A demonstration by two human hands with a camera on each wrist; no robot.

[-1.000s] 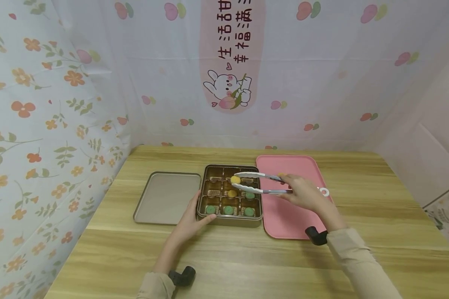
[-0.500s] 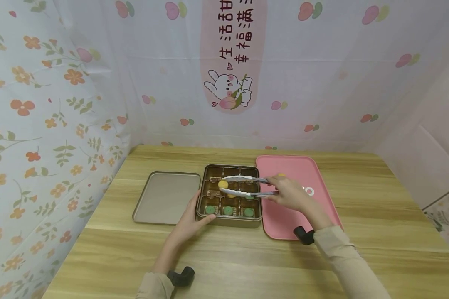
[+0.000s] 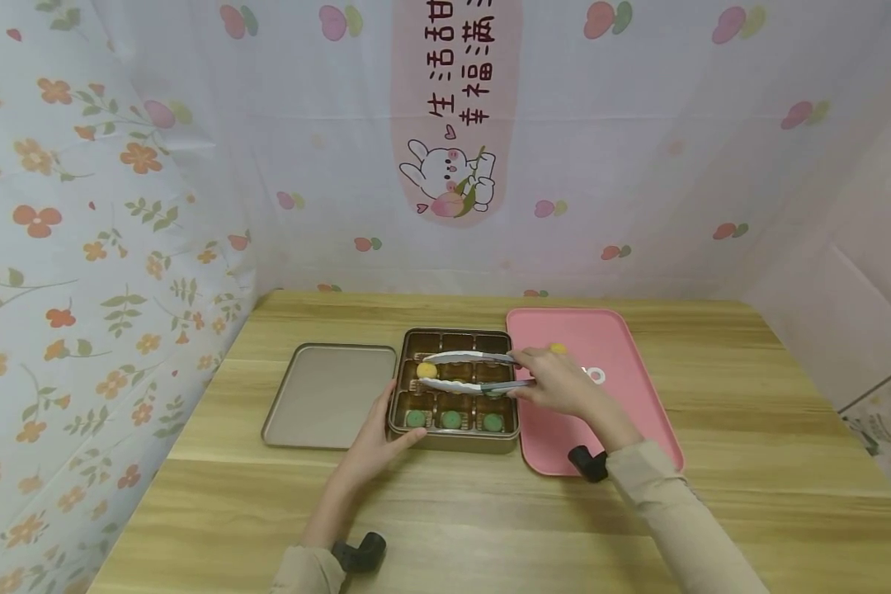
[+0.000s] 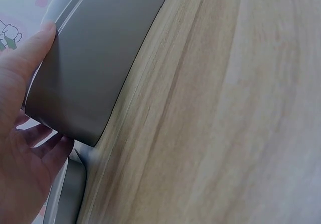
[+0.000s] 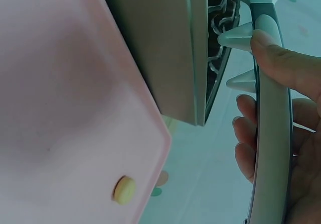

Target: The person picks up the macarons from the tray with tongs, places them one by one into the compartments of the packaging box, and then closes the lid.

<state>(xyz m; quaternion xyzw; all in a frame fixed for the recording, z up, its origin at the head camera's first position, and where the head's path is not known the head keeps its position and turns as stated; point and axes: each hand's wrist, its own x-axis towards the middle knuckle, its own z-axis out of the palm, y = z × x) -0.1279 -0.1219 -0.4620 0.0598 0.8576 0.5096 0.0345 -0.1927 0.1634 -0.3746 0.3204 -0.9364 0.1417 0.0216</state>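
Note:
A square metal tin (image 3: 445,440) with a brown divided insert stands on the table. My left hand (image 3: 374,445) grips its near left corner; in the left wrist view the thumb (image 4: 37,43) lies on the rim and the fingers are against the side. My right hand (image 3: 553,381) holds metal tongs (image 3: 464,358) with pale scalloped tips over the tin. Between the tips is a small round yellow cookie (image 3: 426,371), at the middle-left compartment. Green cookies (image 3: 452,421) sit in the front row. The tongs partly hide the middle row.
A flat metal lid (image 3: 330,396) lies left of the tin. To the right, a pink tray (image 3: 586,445) reaches the tin's side, with another yellow cookie (image 3: 558,348) near its far edge. A printed cloth (image 3: 304,148) hangs behind the table.
My right hand has moved left with the tongs, carrying the yellow cookie from over the middle column to the middle-left compartment. My left hand has stayed at the tin's corner.

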